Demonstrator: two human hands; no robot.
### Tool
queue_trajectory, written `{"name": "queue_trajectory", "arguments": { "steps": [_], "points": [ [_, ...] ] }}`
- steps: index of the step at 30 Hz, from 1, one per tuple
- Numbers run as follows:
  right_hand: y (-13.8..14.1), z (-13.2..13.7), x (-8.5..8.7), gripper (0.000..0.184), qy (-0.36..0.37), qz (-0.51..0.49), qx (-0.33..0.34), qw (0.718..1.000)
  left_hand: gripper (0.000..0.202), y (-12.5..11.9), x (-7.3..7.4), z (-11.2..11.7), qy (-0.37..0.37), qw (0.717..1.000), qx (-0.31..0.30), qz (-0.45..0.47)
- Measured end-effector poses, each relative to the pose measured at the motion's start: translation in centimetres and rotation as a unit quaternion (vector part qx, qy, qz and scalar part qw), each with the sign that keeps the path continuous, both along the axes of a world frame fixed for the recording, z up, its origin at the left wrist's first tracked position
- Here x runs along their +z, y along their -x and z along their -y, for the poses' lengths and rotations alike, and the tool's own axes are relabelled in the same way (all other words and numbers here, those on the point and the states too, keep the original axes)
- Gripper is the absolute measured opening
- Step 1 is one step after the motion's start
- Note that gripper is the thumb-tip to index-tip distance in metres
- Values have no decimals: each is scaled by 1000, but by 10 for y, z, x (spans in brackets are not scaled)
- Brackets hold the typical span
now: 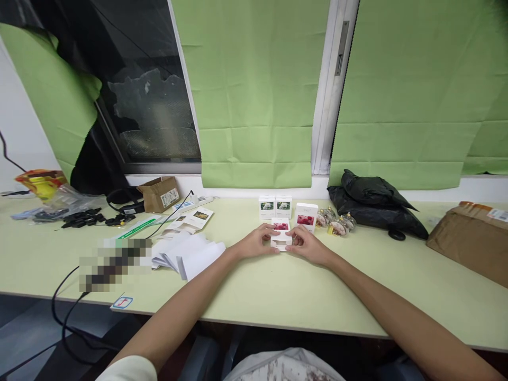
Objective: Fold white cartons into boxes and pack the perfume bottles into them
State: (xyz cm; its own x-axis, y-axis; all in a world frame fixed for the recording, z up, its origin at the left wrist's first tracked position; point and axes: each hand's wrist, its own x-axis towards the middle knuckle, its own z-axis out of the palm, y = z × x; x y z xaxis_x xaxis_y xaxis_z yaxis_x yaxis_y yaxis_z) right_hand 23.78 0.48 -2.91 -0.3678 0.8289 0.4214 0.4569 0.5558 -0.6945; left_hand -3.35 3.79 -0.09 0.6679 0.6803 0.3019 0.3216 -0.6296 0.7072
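Between both hands, over the table, is a small white carton (281, 239) with a pink flower picture; its near end looks open. My left hand (260, 241) grips its left side, and my right hand (305, 244) grips its right side. Just behind stands another white carton (306, 216) with a red flower picture. Two white cartons with white flower pictures (275, 207) stand side by side further back. To the right of them are several small ornate glass bottles (338, 224) with gold-coloured parts.
Loose white papers (190, 253) and flattened cartons (194, 219) lie to the left, near a power strip (193, 202) and black cables. A brown box (159, 193) stands at the back left. Black plastic bags (373, 203) and a larger cardboard box (472, 238) are on the right.
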Motion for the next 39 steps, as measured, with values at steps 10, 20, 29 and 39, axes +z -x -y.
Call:
{"name": "queue_trajectory", "arguments": {
  "steps": [10,20,29,39],
  "points": [
    [2,-5,-3,25,-13,3,-7,1000,45,-7,-9,-5,8,999,21,29],
    [8,-3,5,18,-45,41,-43,997,38,-6,-10,-9,-26,999,23,6],
    [10,-4,2,21,-123,127,-51,983,36,-6,-7,-8,-111,993,31,-39],
    [10,-4,3,27,-128,141,-46,981,39,-4,-2,-10,-113,992,35,-33]
  ]
}}
